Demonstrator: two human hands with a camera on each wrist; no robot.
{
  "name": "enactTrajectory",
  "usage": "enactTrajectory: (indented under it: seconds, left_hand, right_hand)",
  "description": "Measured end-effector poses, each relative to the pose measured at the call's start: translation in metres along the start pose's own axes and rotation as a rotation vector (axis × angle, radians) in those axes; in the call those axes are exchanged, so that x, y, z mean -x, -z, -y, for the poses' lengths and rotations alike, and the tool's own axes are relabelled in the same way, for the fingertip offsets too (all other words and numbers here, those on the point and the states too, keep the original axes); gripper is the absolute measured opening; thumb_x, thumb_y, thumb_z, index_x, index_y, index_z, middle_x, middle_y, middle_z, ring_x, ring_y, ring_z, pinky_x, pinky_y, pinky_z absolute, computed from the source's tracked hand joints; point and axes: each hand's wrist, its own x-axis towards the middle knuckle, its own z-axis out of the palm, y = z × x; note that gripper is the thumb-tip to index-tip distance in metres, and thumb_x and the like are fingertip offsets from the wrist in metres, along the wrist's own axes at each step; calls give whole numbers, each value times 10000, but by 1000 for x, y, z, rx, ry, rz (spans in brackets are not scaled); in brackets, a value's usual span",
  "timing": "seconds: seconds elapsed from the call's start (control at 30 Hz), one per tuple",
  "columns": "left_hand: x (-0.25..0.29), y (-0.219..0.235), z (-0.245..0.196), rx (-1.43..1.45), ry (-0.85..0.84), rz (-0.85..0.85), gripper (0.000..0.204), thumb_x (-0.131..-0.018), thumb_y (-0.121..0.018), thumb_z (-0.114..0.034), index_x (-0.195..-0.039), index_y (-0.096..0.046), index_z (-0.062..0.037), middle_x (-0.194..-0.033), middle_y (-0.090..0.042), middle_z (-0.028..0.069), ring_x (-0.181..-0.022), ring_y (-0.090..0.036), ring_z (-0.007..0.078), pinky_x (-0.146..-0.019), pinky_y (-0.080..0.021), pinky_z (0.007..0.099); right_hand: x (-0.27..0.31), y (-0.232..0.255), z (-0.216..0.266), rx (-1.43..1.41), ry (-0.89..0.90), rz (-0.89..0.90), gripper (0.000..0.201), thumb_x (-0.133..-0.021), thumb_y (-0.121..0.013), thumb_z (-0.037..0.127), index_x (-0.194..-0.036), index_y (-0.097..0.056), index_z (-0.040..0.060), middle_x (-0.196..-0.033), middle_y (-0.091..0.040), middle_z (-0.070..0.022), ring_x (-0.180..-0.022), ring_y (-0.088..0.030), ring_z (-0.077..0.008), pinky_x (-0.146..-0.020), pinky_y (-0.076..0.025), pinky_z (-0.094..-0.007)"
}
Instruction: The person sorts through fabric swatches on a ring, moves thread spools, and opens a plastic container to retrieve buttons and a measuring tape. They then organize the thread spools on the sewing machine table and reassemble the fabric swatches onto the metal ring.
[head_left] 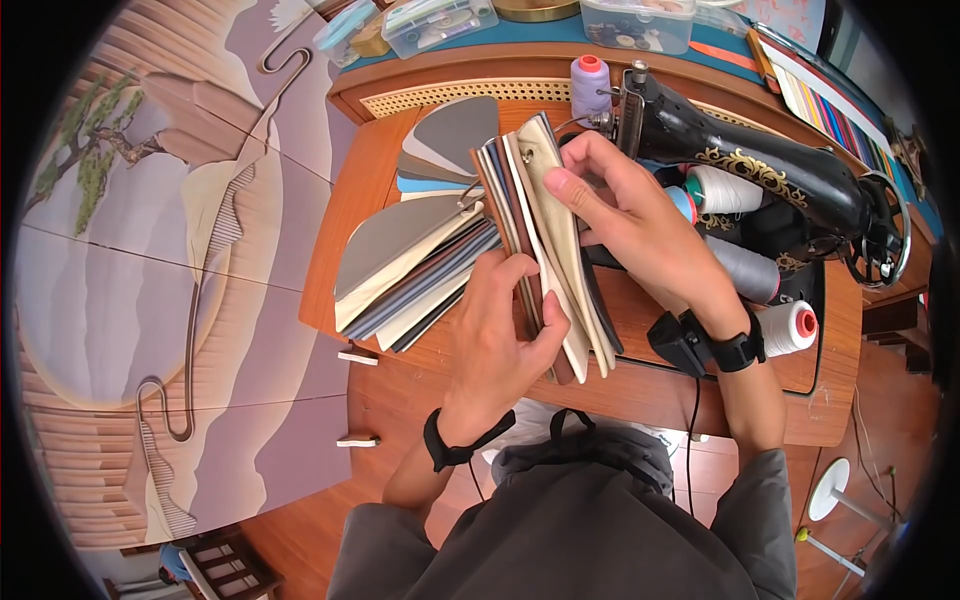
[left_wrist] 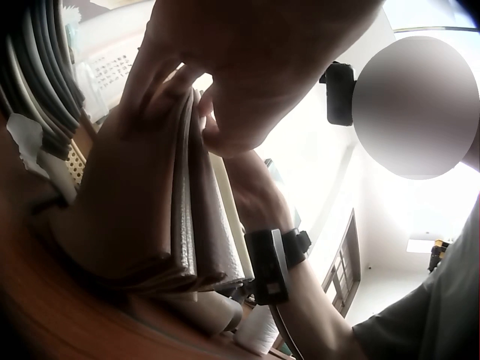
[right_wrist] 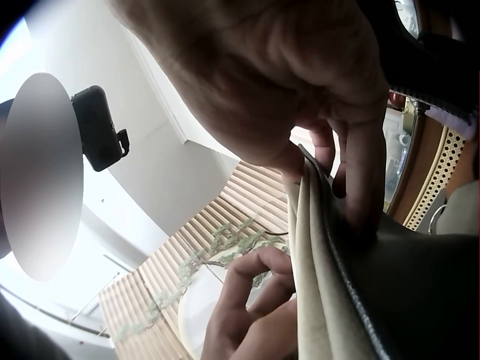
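Both hands hold a thick bundle of leather-like swatches (head_left: pixel 560 235) upright over the wooden table, in cream, brown, white and dark colours. My left hand (head_left: pixel 495 330) grips the brown and white swatches from the left, its thumb against their edges. The right hand (head_left: pixel 650 225) pinches the cream and dark swatches near their upper end, thumb on the cream face; its fingers lie against the dark back in the right wrist view. A metal ring (head_left: pixel 470 195) sits beside the bundle. Left of it, more swatches (head_left: pixel 405 255) lie fanned out, with grey ones (head_left: pixel 455 135) behind.
A black sewing machine (head_left: pixel 750 140) with gold ornament stands at the right. Thread cones surround it: lilac (head_left: pixel 591 95), grey (head_left: pixel 742 270) and white (head_left: pixel 785 328). Clear plastic boxes (head_left: pixel 440 25) line the back shelf. A painted folding panel (head_left: pixel 250 330) stands left of the table (head_left: pixel 340 240).
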Motion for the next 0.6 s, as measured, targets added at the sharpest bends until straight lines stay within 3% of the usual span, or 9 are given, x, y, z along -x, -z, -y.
enactTrajectory:
  seconds: [0.13, 0.2, 0.3, 0.37, 0.5, 0.57, 0.6]
  left_hand:
    - [-3, -2, -12, -26, 58, 11, 391, -806, -711, -24, -1114, -469, -29, -1045, -525, 134, -895, -642, 259, -774, -575, 358]
    - [-3, -6, -9, 3, 61, -47, 414, -769, -764, -87, -1090, -505, -50, -978, -515, 118, -765, -598, 279, -584, -493, 372]
    - [-3, -9, -4, 193, 51, -108, 413, -780, -774, -100, -1081, -498, -35, -968, -511, 119, -775, -612, 257, -618, -530, 352]
    - [-4, -7, -2, 174, 44, -115, 408, -786, -773, -95, -1077, -494, -31, -969, -512, 120, -782, -617, 249, -633, -543, 350]
    - [-5, -7, 1, 157, 53, -140, 374, -802, -747, -42, -1055, -472, -23, -969, -520, 120, -766, -629, 240, -635, -552, 343]
    - [-4, -5, 1, 178, 66, -139, 365, -809, -735, -28, -1051, -463, -23, -969, -523, 120, -752, -633, 239, -632, -551, 339]
    - [-3, -4, 0, 175, 76, -133, 358, -817, -724, -24, -1051, -454, -23, -971, -527, 118, -737, -637, 234, -632, -551, 336]
  right_hand:
    - [2, -3, 5, 15, -29, -6, 362, -1009, -578, 346, -1033, -528, -13, -902, -636, -109, -781, -567, -174, -707, -472, -341]
    - [3, -3, 5, 30, -32, -7, 360, -1009, -578, 345, -1034, -531, -11, -901, -639, -110, -783, -574, -179, -703, -473, -342]
    - [2, -4, 6, 2, 8, 14, 329, -1011, -577, 317, -1049, -549, -8, -900, -647, -100, -772, -589, -183, -687, -475, -341]
    - [4, -5, 11, -194, -111, 97, 272, -988, -609, 255, -1061, -579, -5, -889, -658, -83, -768, -606, -175, -692, -491, -335]
    - [3, -5, 4, -2, -5, 116, 229, -938, -666, 192, -1045, -612, -3, -875, -666, -83, -784, -631, -162, -716, -516, -322]
    - [3, -5, 9, -26, -64, 165, 208, -911, -717, 131, -1046, -590, 37, -907, -587, -10, -774, -606, -81, -687, -519, -241]
    - [3, -5, 12, -25, -62, 166, 208, -911, -717, 131, -1046, -590, 37, -907, -587, -10, -774, -606, -81, -687, -519, -241]
